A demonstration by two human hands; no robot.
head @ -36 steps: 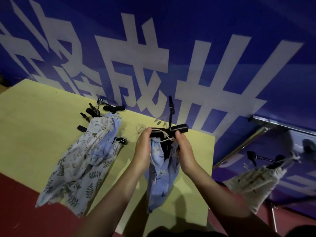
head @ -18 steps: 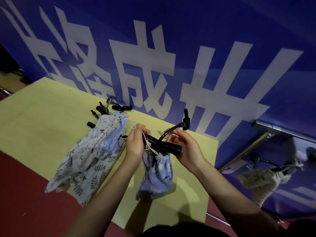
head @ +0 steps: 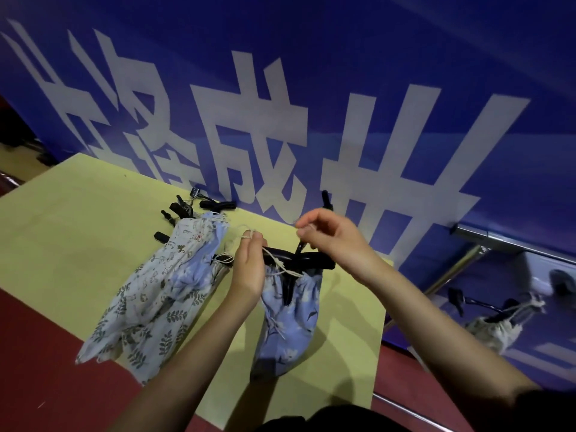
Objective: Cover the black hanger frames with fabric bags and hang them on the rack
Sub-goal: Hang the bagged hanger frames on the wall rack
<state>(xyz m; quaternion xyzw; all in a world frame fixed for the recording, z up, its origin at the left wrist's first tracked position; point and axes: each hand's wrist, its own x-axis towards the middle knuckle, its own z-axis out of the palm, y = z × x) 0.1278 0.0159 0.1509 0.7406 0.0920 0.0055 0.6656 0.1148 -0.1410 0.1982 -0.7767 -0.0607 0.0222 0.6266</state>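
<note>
I see 1 black hanger frame sheathed in a blue floral bag, drawstring gathered at its neck. More patterned bags lie flat, spare frames beyond them.

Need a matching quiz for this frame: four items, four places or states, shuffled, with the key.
1. blue bag
2. leaf-print bags
3. beige bag
4. left hand

A. lying on the yellow table
B. hanging on the rack, far right
C. pinching a drawstring
D. pulled over a black hanger

Pairs: 1-D, 2-A, 3-B, 4-C
</note>
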